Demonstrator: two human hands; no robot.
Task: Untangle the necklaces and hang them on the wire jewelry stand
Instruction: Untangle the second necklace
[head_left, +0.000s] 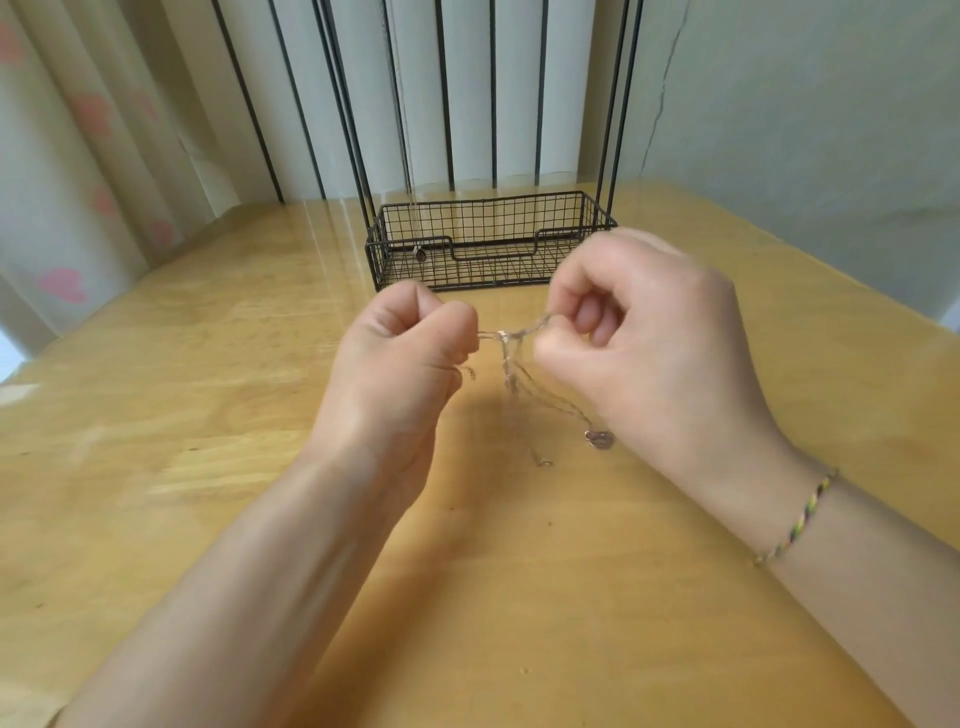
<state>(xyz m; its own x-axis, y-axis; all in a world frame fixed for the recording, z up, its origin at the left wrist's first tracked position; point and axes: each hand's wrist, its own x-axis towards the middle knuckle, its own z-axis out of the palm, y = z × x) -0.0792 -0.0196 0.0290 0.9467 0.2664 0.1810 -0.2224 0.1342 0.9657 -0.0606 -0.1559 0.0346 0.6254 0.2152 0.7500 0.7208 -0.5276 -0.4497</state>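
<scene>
Tangled necklaces (508, 344) between left hand (405, 364) and right hand (654, 353) above table (208, 415), wire stand (493, 256) behind

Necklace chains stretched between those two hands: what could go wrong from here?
The left hand and right hand pinch the tangled chains taut; pulling further apart might tighten the tangle or snap a fine link. The pendant dangles loose below and could swing into the strands, re-tangling them.

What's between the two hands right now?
Head view: tangled thin chains stretched from left hand to right hand, with loose strands and a pendant dangling below.
</scene>
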